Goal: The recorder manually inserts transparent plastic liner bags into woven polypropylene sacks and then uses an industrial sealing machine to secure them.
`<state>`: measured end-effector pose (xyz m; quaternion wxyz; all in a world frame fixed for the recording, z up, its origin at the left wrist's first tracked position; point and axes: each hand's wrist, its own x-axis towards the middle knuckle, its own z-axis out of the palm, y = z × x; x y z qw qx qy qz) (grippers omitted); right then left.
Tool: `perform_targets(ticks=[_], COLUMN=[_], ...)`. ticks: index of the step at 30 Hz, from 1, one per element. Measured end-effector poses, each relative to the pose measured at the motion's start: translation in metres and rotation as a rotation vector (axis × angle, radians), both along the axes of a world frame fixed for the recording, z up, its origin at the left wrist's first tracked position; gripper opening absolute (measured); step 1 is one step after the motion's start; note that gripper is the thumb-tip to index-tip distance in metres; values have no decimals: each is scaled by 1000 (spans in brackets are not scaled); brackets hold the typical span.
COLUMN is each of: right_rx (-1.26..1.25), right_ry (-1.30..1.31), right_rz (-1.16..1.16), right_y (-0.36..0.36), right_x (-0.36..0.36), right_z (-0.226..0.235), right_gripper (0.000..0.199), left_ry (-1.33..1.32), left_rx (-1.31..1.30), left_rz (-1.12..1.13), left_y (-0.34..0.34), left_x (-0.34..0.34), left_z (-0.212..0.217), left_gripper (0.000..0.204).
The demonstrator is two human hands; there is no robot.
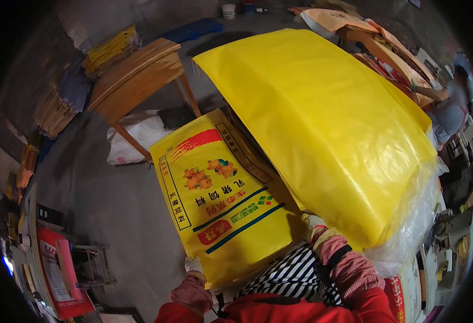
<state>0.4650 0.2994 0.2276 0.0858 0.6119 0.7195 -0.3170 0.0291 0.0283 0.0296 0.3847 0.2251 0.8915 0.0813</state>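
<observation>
A yellow printed sack lies flat before me, with red, blue and orange print. My left hand, in a pale glove, is closed on the sack's near left corner. At the near right corner is my right hand, also gloved, with its fingers closed at the sack's edge; the thumb side is partly hidden. Right beside that hand rises a large pile of plain yellow sacks, overlapping the printed sack's right side. Crumpled clear plastic film hangs at the pile's near right end.
A wooden table stands at the far left, with a white sack on the floor under it. Bundles of folded yellow sacks lie beyond. A person works at a table on the right. A red item lies at lower left.
</observation>
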Motion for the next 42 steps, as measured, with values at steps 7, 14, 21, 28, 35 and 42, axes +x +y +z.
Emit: perform_targets(ticks=[7, 14, 21, 28, 35, 42], right_rx=[-640, -124, 896, 734, 897, 347], right_ry=[999, 954, 1400, 663, 4, 386], right_rz=[-753, -1, -1006, -939, -656, -846], right_y=[-52, -117, -137, -121, -127, -186], right_x=[-26, 78, 185, 212, 202, 193], right_z=[81, 195, 236, 206, 201, 211], right_gripper=[36, 39, 38, 46, 32, 22], left_ry=[65, 489, 198, -220, -478, -1277], left_rx=[71, -147, 1107, 1081, 850, 697], left_rz=[-350, -355, -900, -1235, -1353, -858], left_y=[34, 104, 245, 267, 264, 254], left_x=[27, 71, 225, 459, 504, 463], left_z=[72, 149, 306, 397, 392, 451], left_gripper=[41, 80, 27, 37, 28, 16])
